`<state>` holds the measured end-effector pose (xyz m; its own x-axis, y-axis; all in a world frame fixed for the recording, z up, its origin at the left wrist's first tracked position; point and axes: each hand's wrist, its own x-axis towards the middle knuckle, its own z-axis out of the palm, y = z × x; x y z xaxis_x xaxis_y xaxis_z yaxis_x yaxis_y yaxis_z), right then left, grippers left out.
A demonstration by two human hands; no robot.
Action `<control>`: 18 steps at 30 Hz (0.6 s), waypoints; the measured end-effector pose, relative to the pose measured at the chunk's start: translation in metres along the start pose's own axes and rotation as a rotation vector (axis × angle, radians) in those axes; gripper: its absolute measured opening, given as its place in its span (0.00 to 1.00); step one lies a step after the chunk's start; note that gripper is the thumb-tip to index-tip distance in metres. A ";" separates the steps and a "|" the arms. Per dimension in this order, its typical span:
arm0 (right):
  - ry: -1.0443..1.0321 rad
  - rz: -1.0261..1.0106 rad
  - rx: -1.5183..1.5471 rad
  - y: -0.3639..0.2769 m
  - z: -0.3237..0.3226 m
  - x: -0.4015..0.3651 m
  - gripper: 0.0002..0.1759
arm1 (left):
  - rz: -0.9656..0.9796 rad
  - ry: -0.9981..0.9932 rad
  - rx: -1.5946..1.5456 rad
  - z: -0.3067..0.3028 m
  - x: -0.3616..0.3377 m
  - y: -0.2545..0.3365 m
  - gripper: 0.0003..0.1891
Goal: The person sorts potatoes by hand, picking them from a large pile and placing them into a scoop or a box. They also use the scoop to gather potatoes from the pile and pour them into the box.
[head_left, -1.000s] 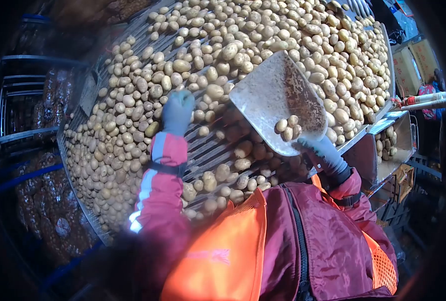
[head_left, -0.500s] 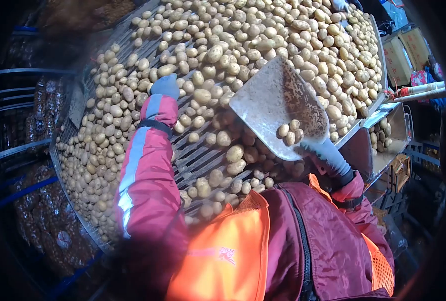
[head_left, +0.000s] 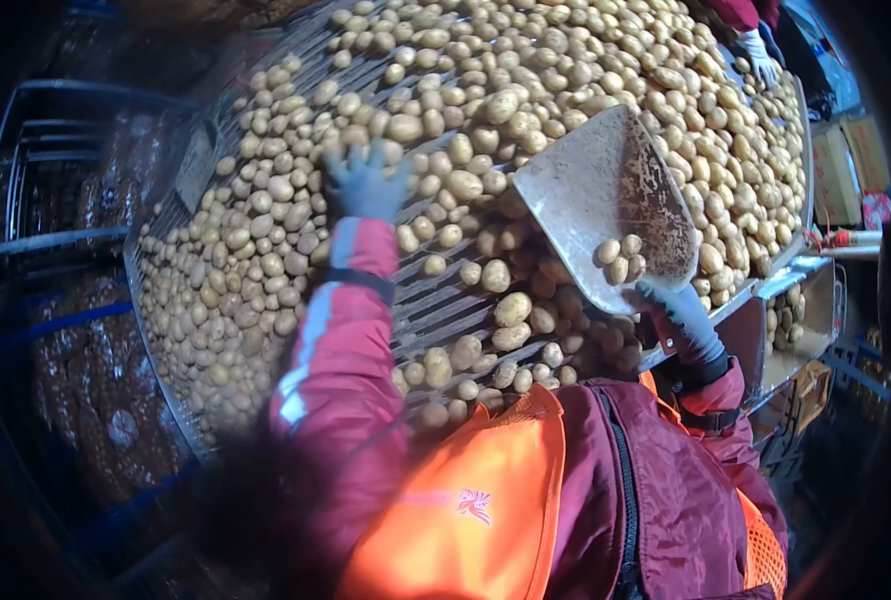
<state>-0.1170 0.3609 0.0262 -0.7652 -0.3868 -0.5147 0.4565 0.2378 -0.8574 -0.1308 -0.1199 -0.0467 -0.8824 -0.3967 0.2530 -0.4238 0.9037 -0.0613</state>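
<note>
Gloved in grey-blue, my left hand (head_left: 370, 182) reaches over the potatoes (head_left: 265, 215) with its fingers spread and nothing in them. My right hand (head_left: 677, 308), also gloved, grips a worn metal scoop (head_left: 605, 190) at its near right end. The scoop lies tilted over the heap, and a small cluster of potatoes (head_left: 620, 260) rests in it near my hand. Potatoes cover most of the slatted rack (head_left: 435, 310), whose bars show between my left arm and the scoop.
A co-worker's gloved hand (head_left: 760, 58) is at the heap's far right edge. To the right are a metal chute (head_left: 800, 340) holding potatoes and cardboard boxes (head_left: 850, 170). Filled bags (head_left: 105, 390) and metal rails (head_left: 65, 240) stand on the left.
My left hand has opened, its fingers now spread. The view has shifted, moving the scoop and rack rightward in the picture. More of the co-worker's hand shows.
</note>
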 end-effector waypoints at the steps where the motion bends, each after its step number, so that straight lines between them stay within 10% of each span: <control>1: -0.038 0.112 0.027 -0.003 -0.001 0.006 0.15 | 0.024 0.002 -0.252 0.001 -0.010 0.009 0.33; 6: -0.135 0.207 -0.119 -0.031 0.002 0.022 0.14 | 0.213 -0.365 -0.780 -0.029 -0.080 0.018 0.30; 11: -0.163 0.182 -0.267 -0.045 0.015 0.025 0.13 | -0.031 0.079 -0.234 -0.028 -0.065 -0.061 0.28; 18: -0.139 0.227 0.014 -0.034 0.010 0.029 0.14 | 0.143 -0.123 -0.116 0.035 -0.036 -0.038 0.29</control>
<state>-0.1500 0.3326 0.0398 -0.5729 -0.4441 -0.6889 0.6164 0.3206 -0.7192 -0.0903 -0.1458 -0.0876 -0.9530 -0.2738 0.1296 -0.2728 0.9617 0.0256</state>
